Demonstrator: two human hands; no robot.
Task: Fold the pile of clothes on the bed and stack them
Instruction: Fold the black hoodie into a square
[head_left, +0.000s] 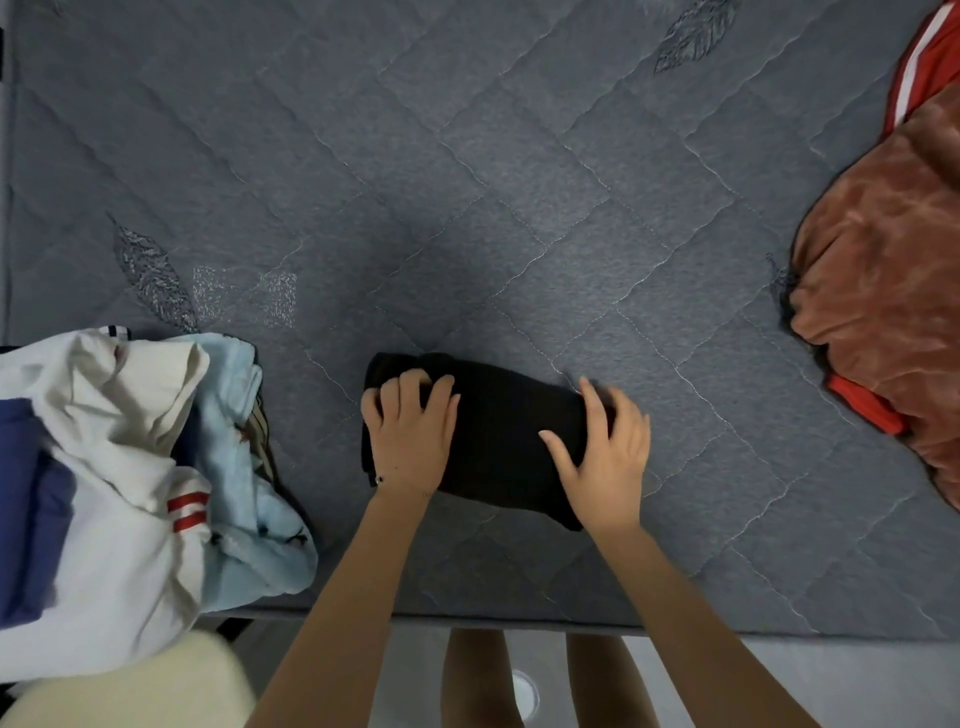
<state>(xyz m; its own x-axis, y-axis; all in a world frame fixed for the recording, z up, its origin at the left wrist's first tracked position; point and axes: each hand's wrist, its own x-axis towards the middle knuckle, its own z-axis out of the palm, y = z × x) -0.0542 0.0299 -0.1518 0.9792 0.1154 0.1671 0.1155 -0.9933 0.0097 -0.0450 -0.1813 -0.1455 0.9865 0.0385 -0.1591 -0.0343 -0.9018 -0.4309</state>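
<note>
Nearest me, my left hand (408, 436) curls its fingers round the left end of the folded black garment (498, 431). My right hand (605, 457) presses flat, fingers spread, on its right end. The garment lies near the front edge of the bed (467, 182) — unfolded pile (130, 467) left, rust-red clothes (883, 260) far right.

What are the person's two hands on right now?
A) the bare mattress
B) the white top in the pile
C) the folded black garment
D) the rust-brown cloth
C: the left hand curls its fingers on the folded black garment, and the right hand lies spread on its other end.
</note>
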